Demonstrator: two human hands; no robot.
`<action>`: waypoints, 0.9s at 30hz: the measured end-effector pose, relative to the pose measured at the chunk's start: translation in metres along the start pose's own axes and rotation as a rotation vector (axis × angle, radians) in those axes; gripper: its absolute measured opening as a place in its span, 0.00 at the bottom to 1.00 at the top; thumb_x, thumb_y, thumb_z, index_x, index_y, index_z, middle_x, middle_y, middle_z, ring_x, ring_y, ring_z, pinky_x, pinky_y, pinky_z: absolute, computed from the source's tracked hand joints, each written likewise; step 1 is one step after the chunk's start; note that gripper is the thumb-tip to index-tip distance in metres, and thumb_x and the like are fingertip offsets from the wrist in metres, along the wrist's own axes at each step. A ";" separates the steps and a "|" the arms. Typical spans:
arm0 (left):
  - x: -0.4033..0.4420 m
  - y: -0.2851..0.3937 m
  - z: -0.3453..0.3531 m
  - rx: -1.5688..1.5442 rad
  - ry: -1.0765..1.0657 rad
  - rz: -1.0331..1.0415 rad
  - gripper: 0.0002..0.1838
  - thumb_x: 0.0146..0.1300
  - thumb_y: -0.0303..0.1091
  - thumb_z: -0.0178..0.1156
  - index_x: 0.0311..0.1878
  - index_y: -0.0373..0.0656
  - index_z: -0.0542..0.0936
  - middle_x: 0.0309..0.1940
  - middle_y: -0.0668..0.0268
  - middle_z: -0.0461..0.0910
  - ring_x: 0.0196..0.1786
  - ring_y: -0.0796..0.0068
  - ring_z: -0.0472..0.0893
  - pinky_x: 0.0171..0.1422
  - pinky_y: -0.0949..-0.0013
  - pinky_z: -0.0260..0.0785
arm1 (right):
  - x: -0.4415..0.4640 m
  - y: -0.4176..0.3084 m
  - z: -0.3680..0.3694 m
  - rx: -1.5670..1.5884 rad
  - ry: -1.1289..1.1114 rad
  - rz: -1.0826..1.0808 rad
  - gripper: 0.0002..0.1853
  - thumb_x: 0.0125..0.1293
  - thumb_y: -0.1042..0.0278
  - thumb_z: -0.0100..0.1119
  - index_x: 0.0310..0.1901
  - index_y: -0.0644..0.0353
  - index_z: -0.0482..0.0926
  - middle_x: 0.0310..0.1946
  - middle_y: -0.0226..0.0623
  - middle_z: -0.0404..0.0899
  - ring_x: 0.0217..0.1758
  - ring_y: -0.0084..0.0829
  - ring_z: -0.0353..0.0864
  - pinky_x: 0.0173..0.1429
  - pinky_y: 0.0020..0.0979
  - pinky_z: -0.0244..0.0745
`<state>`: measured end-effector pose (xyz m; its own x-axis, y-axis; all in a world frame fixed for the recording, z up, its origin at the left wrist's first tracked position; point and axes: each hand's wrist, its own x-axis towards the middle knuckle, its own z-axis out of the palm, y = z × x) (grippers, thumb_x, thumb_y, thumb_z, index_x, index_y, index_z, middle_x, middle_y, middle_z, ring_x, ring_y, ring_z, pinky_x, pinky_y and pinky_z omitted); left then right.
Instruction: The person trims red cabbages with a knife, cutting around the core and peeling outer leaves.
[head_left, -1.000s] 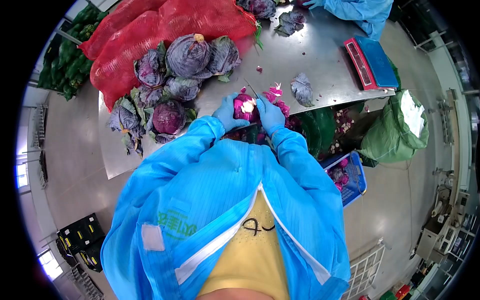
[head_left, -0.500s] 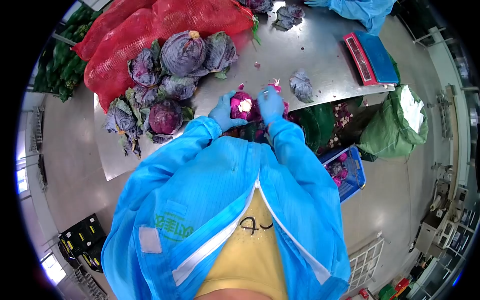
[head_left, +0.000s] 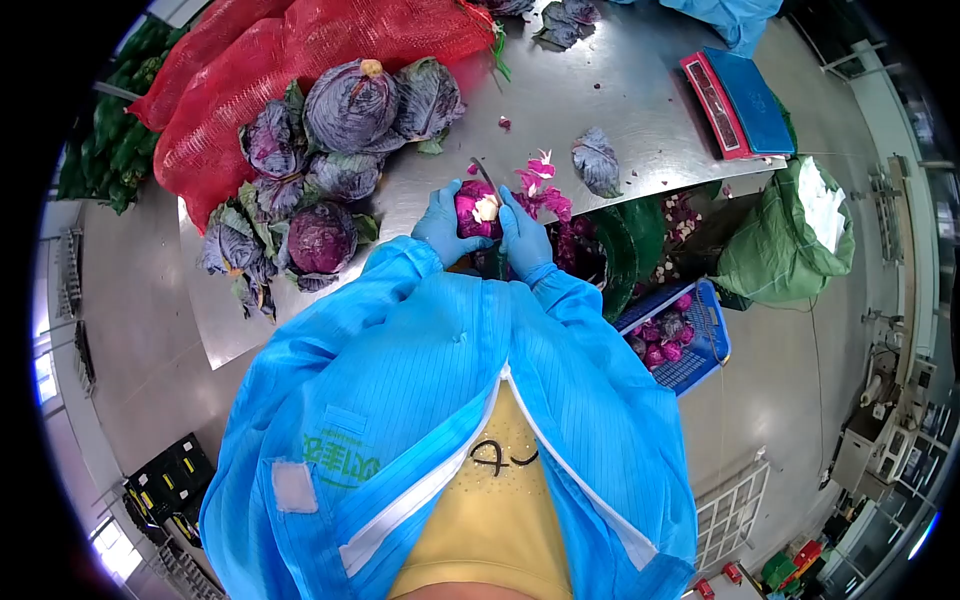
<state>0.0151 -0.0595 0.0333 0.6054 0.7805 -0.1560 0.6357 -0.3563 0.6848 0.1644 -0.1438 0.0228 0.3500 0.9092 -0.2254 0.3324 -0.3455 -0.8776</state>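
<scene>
At the near edge of the metal table, my blue-gloved left hand (head_left: 439,224) is wrapped round the left side of a trimmed red cabbage (head_left: 473,212), whose pale cut stem faces up. My gloved right hand (head_left: 525,240) is closed on a knife (head_left: 483,173). The thin dark blade sticks out beyond the fingers beside the cabbage; the handle is hidden in the glove. Just past my right hand lie torn purple leaf pieces (head_left: 542,190). Untrimmed red cabbages (head_left: 352,105) with their outer leaves are heaped left of my hands.
Red mesh sacks (head_left: 300,70) lie behind the heap. A loose leaf (head_left: 597,162) and a red-and-blue scale (head_left: 738,105) are at the right. Below the table edge stand a green bin (head_left: 634,250), a blue basket (head_left: 705,350) of trimmed cabbages and a green sack (head_left: 780,255). Another person's blue sleeve (head_left: 730,18) shows at the far edge.
My right hand has moved left and down, against the cabbage, and the knife blade now shows. More purple leaf pieces are visible at the table edge. The other person's hand has mostly left view.
</scene>
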 end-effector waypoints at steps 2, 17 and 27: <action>0.000 0.004 -0.004 0.013 -0.013 -0.036 0.61 0.37 0.47 0.76 0.67 0.33 0.47 0.57 0.44 0.60 0.59 0.49 0.68 0.66 0.60 0.61 | 0.001 0.000 0.003 0.003 0.000 -0.001 0.24 0.70 0.47 0.41 0.65 0.44 0.65 0.21 0.42 0.75 0.20 0.27 0.75 0.31 0.31 0.72; 0.005 0.022 0.002 0.226 -0.036 -0.121 0.58 0.39 0.50 0.74 0.67 0.35 0.48 0.55 0.44 0.62 0.55 0.46 0.71 0.58 0.56 0.67 | 0.007 -0.022 -0.016 -0.517 0.020 0.036 0.23 0.69 0.39 0.32 0.62 0.28 0.65 0.39 0.50 0.80 0.41 0.51 0.79 0.43 0.48 0.74; 0.003 0.024 0.002 0.251 -0.075 -0.151 0.58 0.40 0.50 0.73 0.67 0.35 0.48 0.56 0.45 0.61 0.57 0.46 0.70 0.58 0.56 0.68 | 0.029 -0.006 -0.022 -0.494 0.085 0.058 0.25 0.68 0.39 0.32 0.57 0.38 0.72 0.43 0.46 0.79 0.47 0.49 0.78 0.50 0.47 0.72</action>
<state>0.0330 -0.0668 0.0477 0.5227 0.7976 -0.3010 0.8142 -0.3623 0.4538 0.1917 -0.1208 0.0306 0.4431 0.8704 -0.2147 0.6779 -0.4820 -0.5550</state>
